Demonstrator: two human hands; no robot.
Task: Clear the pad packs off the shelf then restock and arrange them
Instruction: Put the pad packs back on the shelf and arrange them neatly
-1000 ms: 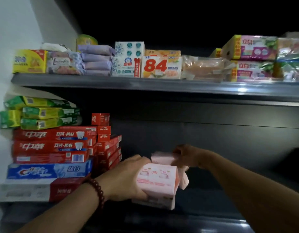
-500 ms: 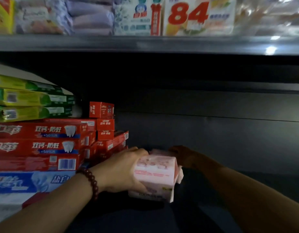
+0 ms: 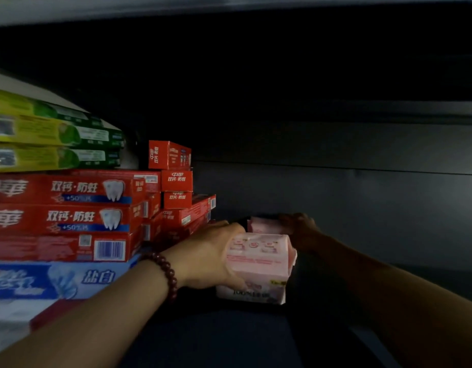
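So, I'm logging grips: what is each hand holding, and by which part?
The left hand grips the front pink pack by its left side; the right hand holds the rear pink pack at its right end.

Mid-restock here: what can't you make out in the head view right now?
Head view only:
- Rear pad pack: mostly hidden by the front pad pack and right hand.
- Left hand: fingertips behind the front pad pack.
- Its print: blurred.
- Toothpaste boxes: cut off by the left edge.
- Shelf: depth beyond the packs too dark.
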